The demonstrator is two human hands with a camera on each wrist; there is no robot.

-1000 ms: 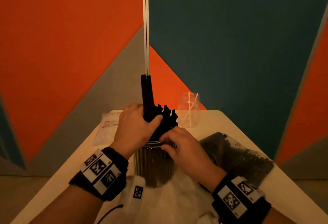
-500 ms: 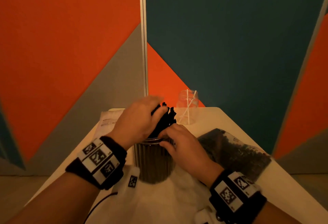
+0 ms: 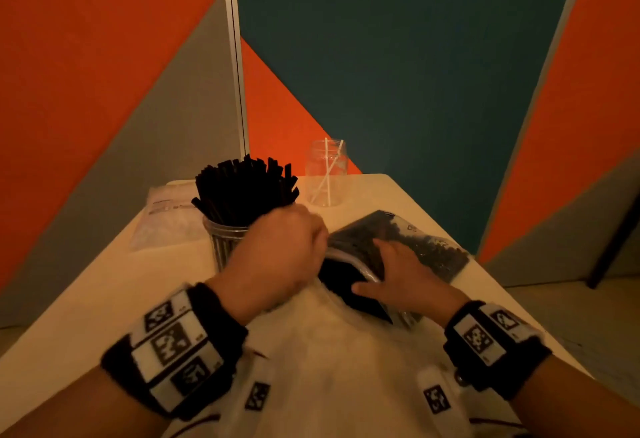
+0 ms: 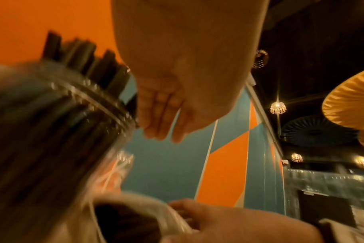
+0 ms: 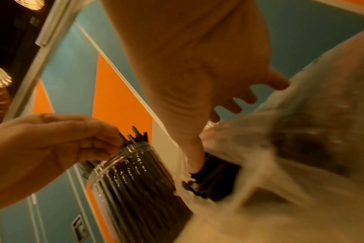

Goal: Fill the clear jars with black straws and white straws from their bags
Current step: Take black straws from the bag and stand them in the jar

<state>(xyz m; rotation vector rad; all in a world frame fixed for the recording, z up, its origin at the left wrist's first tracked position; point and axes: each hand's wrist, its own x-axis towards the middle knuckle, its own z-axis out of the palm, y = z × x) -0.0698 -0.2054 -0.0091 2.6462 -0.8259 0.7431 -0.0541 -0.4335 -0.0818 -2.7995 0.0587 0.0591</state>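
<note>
A clear jar (image 3: 225,247) packed with black straws (image 3: 244,186) stands mid-table. A second clear jar (image 3: 326,174) behind it holds two white straws. The bag of black straws (image 3: 426,250) lies to the right, its mouth facing me. My right hand (image 3: 377,271) grips the bag's upper edge, with the thumb (image 5: 194,162) in the mouth on the straw ends and the fingers spread on top. My left hand (image 3: 311,240) hovers between the jar rim and the bag mouth, fingers loose and holding nothing (image 4: 162,128).
A flat bag of white straws (image 3: 166,215) lies at the table's far left corner. White cloth (image 3: 329,351) covers the near table. The table (image 3: 86,299) narrows toward orange, grey and teal wall panels close behind.
My left hand pushed a raised bundle of black straws down into the jar and let go. Both hands then left the jar and moved right to the black straw bag.
</note>
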